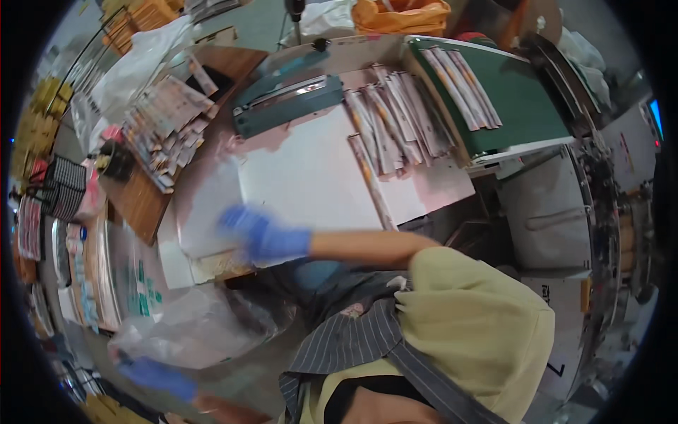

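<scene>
My right hand (268, 236), in a blue glove, reaches leftward over the near edge of the white work table (311, 177). Its fingers are smeared by motion, so I cannot make out whether anything is in them. Low on the left is my left hand (159, 378), also blue-gloved and blurred, close to the edge of a large clear plastic bag (212, 325). Whether it grips the bag is unclear. A teal bag sealer (289, 106) stands at the back of the table. Right of it lie several long slim printed packets (395, 120), loosely piled.
More printed packets (169, 113) are heaped on a brown wooden board (141, 205) at the left. A few packets (462, 88) lie on a green surface (522, 106) at the right. An orange bag (402, 18) stands behind the table, and a striped basket (63, 187) is at far left.
</scene>
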A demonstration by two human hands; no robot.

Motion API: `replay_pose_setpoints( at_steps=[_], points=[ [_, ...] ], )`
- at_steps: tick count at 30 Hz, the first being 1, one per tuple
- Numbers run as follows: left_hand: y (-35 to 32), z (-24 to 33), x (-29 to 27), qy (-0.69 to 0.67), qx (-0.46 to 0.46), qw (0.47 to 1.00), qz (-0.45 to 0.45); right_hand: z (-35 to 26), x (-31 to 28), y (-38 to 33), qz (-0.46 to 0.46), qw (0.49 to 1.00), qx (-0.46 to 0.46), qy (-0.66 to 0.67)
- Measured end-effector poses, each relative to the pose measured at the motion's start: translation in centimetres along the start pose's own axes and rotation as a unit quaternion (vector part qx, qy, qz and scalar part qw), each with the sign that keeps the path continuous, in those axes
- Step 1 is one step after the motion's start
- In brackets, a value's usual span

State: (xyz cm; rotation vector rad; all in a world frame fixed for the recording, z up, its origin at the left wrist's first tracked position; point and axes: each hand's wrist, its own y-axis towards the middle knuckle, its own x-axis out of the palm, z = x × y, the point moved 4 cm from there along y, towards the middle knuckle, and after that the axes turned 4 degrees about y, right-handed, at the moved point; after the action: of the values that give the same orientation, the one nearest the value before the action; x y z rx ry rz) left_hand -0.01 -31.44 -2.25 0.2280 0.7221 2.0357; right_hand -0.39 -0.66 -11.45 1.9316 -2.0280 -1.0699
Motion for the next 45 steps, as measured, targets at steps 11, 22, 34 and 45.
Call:
replay_pose_setpoints(
  at_steps=[11, 22, 34, 45],
  points=[
    [-35.7, 0.8, 40.4, 0.151, 0.306, 0.799, -0.495, 12.6, -45.5, -14.4, 0.194, 0.666, 0.455, -0.558],
    [-37.5, 8.2, 59.1, -0.053, -0.244, 0.792, -0.556, 24.6, -43.1, -19.7, 0.378, 0.600, 0.589, -0.386],
    [-28.8, 7.3, 47.9, -0.368, -0.347, 0.630, -0.588, 14.9, -27.7, -12.5, 0.321, 0.768, 0.353, 0.427],
    [-19.1, 13.0, 40.6, -0.505, -0.072, 0.593, -0.623, 4.2, -26.4, -5.2, 0.171, 0.966, 0.045, 0.191]
  ],
)
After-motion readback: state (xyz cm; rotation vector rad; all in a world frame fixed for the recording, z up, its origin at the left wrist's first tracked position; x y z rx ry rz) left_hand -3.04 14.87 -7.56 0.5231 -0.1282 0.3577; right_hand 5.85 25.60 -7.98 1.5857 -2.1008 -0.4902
